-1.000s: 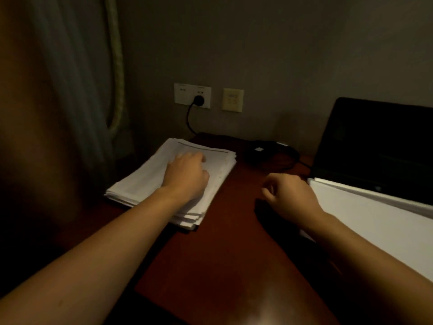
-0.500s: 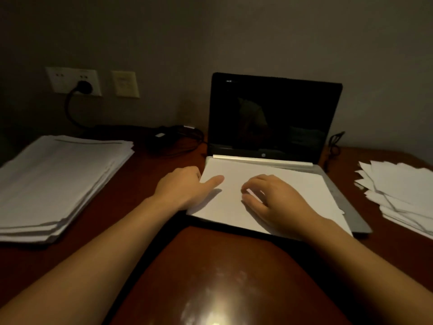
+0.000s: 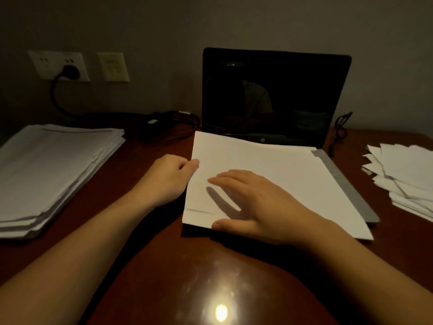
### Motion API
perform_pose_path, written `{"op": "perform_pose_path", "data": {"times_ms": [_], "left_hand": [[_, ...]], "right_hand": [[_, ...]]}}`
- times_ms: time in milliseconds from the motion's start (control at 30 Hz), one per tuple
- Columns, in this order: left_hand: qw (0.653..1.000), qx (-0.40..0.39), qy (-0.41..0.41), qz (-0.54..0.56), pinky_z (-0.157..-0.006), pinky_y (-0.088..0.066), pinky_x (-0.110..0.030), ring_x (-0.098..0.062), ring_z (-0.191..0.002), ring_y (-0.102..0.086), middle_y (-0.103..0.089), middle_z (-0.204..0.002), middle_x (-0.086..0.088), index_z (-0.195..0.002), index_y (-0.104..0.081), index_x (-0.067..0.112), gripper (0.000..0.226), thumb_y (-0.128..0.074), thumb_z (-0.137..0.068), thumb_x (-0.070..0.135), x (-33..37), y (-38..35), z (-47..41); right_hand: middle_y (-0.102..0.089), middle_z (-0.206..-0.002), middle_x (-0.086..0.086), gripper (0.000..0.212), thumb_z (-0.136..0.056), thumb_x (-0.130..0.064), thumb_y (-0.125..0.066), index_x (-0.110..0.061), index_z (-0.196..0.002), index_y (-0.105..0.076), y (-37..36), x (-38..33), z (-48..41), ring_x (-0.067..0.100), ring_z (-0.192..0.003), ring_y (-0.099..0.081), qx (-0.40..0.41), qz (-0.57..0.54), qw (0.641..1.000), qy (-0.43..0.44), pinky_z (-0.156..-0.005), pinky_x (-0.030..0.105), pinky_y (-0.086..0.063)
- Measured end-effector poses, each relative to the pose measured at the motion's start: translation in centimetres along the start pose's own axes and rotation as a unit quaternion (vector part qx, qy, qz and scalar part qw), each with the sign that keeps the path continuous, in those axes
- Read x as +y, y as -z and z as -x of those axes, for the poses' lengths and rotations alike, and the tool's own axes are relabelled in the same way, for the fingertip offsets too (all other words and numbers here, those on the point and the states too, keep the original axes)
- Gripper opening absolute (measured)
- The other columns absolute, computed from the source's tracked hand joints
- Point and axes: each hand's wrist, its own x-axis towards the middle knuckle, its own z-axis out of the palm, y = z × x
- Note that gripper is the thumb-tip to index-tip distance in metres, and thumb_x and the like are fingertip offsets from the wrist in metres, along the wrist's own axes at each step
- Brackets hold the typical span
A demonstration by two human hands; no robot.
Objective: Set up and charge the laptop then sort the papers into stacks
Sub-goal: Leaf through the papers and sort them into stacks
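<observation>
An open laptop with a dark screen stands at the back of the red-brown desk. White sheets of paper lie over its keyboard. My left hand pinches the left edge of the top sheet, which is lifted a little. My right hand hovers over the sheets with fingers spread and straight, casting a shadow on the paper. A neat paper stack lies at the left. A loose, fanned pile of papers lies at the right.
A black plug sits in the wall socket, and its cable runs down to a black charger brick beside the laptop. A second wall plate is next to the socket. A lamp glare shines on the desk's near edge.
The view swung right from the left stack to the laptop. My left hand left that stack and took the sheet's left edge. My right hand uncurled and spread over the paper.
</observation>
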Motion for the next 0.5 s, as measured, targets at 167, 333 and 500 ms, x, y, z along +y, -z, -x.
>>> {"op": "perform_pose_path", "data": {"times_ms": [167,333,500], "left_hand": [[0.999,-0.008,0.023,0.038,-0.059,-0.040,-0.032,-0.014,-0.062,-0.057,-0.059,-0.066,0.000,-0.071,-0.062,0.010,0.053,-0.057,-0.095,0.057,0.35,0.26,0.17],[0.997,-0.034,0.024,0.062,-0.062,-0.045,-0.030,-0.015,-0.066,-0.060,-0.062,-0.069,-0.006,-0.074,-0.070,0.011,0.038,-0.072,-0.089,0.046,0.75,0.44,0.59],[0.993,-0.029,0.012,0.115,-0.075,-0.057,-0.039,-0.022,-0.085,-0.069,-0.073,-0.089,-0.011,-0.089,-0.075,0.008,0.045,-0.059,-0.096,0.050,0.88,0.64,0.73]], "right_hand": [[-0.033,-0.155,-0.016,0.069,-0.090,-0.071,-0.042,-0.041,-0.150,-0.027,-0.82,0.49,-0.14,0.007,-0.138,-0.034,-0.002,0.008,1.000,-0.029,-0.109,0.024,-0.031],[-0.031,-0.157,-0.016,0.072,-0.089,-0.073,-0.041,-0.042,-0.151,-0.024,-0.70,0.37,-0.21,0.008,-0.139,-0.033,0.014,0.017,0.999,-0.049,-0.110,0.024,-0.029],[-0.044,-0.151,-0.006,0.058,-0.096,-0.055,-0.048,-0.032,-0.149,-0.038,-0.76,-0.16,-0.17,0.016,-0.135,-0.044,0.078,0.047,0.994,-0.058,-0.107,0.029,-0.036]]}}
